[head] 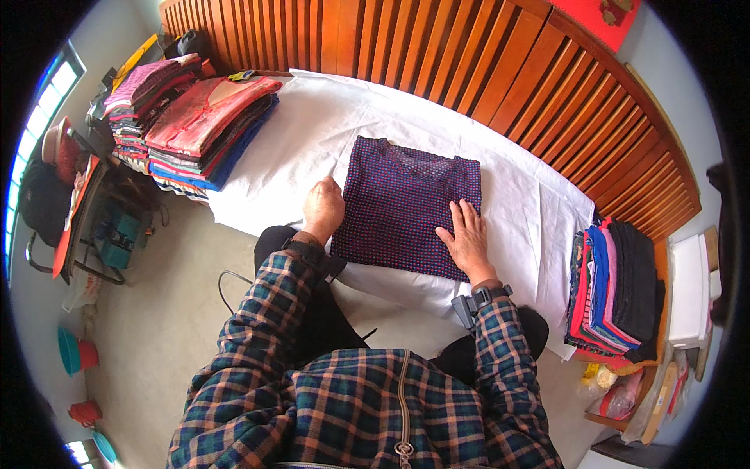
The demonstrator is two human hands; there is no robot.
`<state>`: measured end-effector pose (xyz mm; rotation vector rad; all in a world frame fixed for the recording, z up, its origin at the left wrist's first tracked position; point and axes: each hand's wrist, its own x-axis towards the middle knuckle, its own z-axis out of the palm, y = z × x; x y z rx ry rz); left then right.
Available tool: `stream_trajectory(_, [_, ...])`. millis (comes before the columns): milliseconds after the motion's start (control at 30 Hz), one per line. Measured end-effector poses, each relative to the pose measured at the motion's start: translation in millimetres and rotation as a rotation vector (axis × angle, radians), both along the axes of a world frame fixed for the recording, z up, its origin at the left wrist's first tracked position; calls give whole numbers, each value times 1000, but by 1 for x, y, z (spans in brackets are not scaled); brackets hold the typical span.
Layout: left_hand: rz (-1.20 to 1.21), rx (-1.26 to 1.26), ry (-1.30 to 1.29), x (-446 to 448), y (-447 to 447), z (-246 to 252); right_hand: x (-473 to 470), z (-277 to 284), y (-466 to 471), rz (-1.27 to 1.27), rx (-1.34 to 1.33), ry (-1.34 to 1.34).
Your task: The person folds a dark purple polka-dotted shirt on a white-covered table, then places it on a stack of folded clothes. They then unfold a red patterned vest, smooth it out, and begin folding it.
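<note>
A dark garment with a small red and blue pattern (pixel 404 211) lies folded into a rough rectangle on the white sheet (pixel 515 217), its neckline at the far side. My left hand (pixel 324 205) is at the garment's left edge, fingers curled in; whether cloth is pinched between them cannot be told. Flat on the garment's right part rests my right hand (pixel 467 237), its fingers apart and holding nothing. Both wrists wear dark straps, the right one with a small grey device.
Stacks of folded clothes (pixel 205 117) stand at the far left. Another folded pile (pixel 615 287) is at the right end. A slatted wooden headboard (pixel 469 64) borders the far side. My knees are at the near edge, and a chair (pixel 76 217) stands at left.
</note>
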<state>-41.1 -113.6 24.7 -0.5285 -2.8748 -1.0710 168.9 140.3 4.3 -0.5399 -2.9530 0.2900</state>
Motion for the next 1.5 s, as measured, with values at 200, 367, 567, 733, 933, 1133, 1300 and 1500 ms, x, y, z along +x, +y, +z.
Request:
stream_trajectory(200, [-26, -3, -148, 1, 2, -2, 0, 0, 1, 14, 14, 27])
stream_trajectory(367, [-102, 18, -42, 3, 3, -1, 0, 0, 0, 29, 26, 67])
stream_trajectory(567, [-77, 118, -135, 1, 7, -6, 0, -2, 0, 33, 52, 75])
stream_trajectory(733, [-44, 209, -230, -13, 6, -23, 0, -2, 0, 33, 53, 82])
stream_trajectory(933, [-54, 227, -369, -14, 3, -24, 1, -2, -1, 27, 50, 80])
stream_trajectory(1133, [-76, 176, -340, -9, 4, -12, 1, 0, -1, 26, 47, 76])
stream_trajectory(1300, [-80, 168, -350, -8, 5, -7, 1, 0, -1, 17, 53, 60])
stream_trajectory(1500, [-109, 109, -309, -7, 5, -7, 1, -1, -1, 20, 58, 64])
